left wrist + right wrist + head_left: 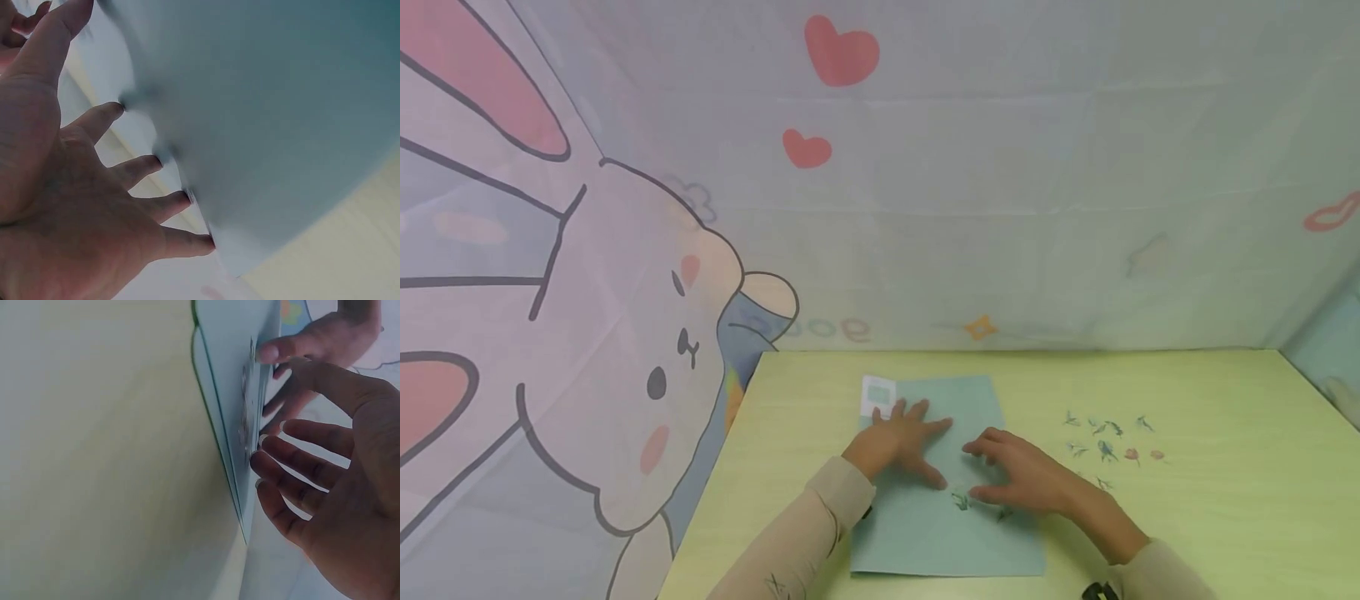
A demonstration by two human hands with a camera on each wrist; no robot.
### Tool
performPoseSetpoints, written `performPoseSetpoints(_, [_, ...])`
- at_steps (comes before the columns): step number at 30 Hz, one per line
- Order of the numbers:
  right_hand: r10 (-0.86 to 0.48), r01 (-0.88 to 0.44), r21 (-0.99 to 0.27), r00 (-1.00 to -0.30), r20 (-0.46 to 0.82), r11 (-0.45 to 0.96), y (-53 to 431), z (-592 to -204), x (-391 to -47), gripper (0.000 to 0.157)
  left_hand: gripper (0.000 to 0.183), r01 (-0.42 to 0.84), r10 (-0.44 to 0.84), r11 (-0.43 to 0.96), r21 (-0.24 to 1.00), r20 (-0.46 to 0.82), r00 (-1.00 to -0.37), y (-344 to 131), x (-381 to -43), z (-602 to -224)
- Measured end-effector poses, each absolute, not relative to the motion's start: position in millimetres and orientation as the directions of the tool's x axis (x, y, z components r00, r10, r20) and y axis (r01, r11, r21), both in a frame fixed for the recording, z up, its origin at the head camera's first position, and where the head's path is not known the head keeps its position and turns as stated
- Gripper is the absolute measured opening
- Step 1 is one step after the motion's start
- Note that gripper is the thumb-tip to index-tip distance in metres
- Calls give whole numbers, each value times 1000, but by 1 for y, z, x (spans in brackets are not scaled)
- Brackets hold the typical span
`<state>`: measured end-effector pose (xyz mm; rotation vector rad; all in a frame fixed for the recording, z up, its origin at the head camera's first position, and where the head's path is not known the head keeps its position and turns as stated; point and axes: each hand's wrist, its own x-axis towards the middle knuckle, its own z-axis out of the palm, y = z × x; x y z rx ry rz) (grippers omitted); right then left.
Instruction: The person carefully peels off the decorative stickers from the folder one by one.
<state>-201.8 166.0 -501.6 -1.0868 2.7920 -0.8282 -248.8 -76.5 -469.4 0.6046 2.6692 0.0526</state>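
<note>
A pale blue-green sheet [943,550] lies on the table; along one side in the right wrist view it shows more than one layer. My left hand [904,443] presses on its upper left part with fingers spread, fingertips touching the surface in the left wrist view. A white label with a green square [878,395] sits at the sheet's top left corner, beside those fingers. Over the right side is my right hand [1022,473], its fingers loosely bent around nothing; whether the tips touch the sheet I cannot tell. A small green leafy cutout [960,500] rests near its thumb.
Several small bird-like or plant-like cutouts [1106,450] lie on the yellow-green table [1225,517], right of the sheet. Among them are two reddish flower-like ones [1132,455]. A printed cloth [1000,167] with hearts and a rabbit hangs behind and at the left.
</note>
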Motion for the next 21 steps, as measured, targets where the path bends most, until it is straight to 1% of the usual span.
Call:
performPoseSetpoints(12, [-664, -647, -455, -733, 148, 612, 145, -506, -199, 31, 100, 401, 411, 909, 114, -402, -818, -75, -245, -465])
performPoseSetpoints(21, [-673, -660, -434, -724, 152, 613, 141, -503, -194, 24, 100, 401, 406, 910, 103, -406, -818, -76, -246, -468])
